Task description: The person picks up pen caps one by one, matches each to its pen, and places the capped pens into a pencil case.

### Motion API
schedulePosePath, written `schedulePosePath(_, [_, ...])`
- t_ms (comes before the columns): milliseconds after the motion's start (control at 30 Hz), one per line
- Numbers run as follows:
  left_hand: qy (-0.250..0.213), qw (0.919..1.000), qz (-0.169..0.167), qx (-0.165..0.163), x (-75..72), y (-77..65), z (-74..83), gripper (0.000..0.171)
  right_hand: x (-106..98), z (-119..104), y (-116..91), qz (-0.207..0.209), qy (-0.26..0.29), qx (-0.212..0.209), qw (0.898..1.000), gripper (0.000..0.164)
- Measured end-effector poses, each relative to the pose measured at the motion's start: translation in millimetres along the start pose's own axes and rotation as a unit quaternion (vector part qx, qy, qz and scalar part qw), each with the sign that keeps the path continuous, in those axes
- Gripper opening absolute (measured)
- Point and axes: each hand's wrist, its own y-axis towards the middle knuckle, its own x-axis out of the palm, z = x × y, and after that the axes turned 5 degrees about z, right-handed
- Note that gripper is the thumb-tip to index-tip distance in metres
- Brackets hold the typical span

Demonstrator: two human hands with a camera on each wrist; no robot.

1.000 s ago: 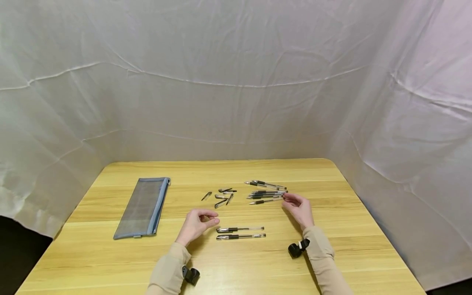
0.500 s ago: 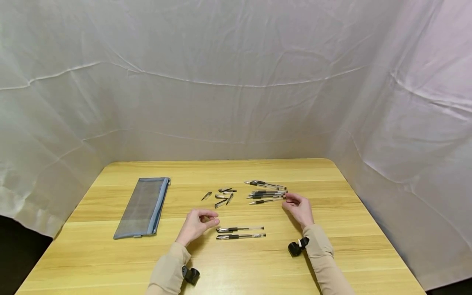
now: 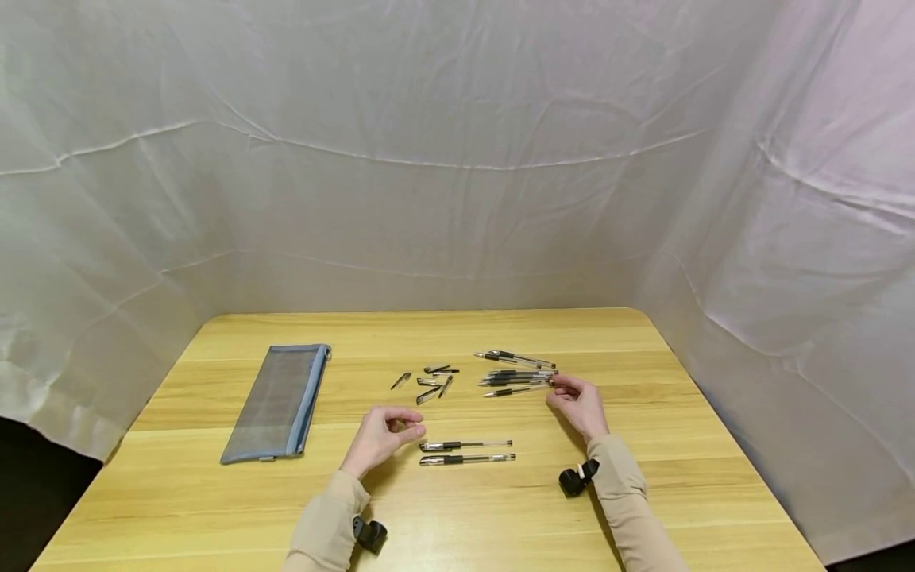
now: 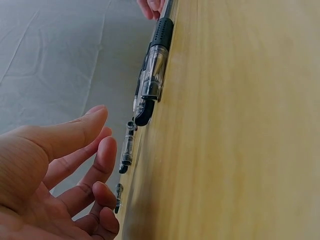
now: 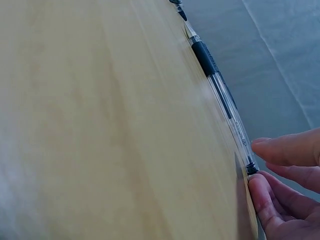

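Observation:
My left hand (image 3: 386, 437) hovers low over the table with bent, relaxed fingers and holds nothing. Just right of it lie two capped gel pens (image 3: 466, 458), side by side. In the left wrist view, their clear caps (image 4: 151, 75) and black grips point towards the thumb of the left hand (image 4: 60, 175). My right hand (image 3: 581, 405) is at the tail end of an uncapped gel pen (image 3: 515, 390), the nearest of a row. In the right wrist view, its fingertips (image 5: 257, 185) are at the pen's black end plug, while a gap shows between thumb and fingers.
Several more uncapped pens (image 3: 515, 359) lie behind, tips to the left. Loose pen caps (image 3: 429, 381) are scattered left of them. A blue-edged mesh zip pouch (image 3: 275, 405) rests on the left of the wooden table (image 3: 457, 524). Pale cloth (image 3: 429, 199) surrounds the table's back and sides.
The right hand has shifted very slightly at the pen's tail. The left hand, the capped pens and the loose caps stay where they were.

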Motion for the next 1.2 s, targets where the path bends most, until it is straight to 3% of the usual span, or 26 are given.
schedulePosePath(633, [-0.01, 0.9999, -0.004, -0.005, -1.2, 0.0, 0.6, 0.02, -0.1, -1.0, 5.3, -0.023, -0.078, -0.032, 0.996, 0.034])
schedulePosePath(1200, [-0.007, 0.9999, -0.003, -0.008, -0.3, 0.0, -0.5, 0.02, -3.6, 0.0, 8.2, -0.057, -0.183, -0.098, 0.977, 0.01])
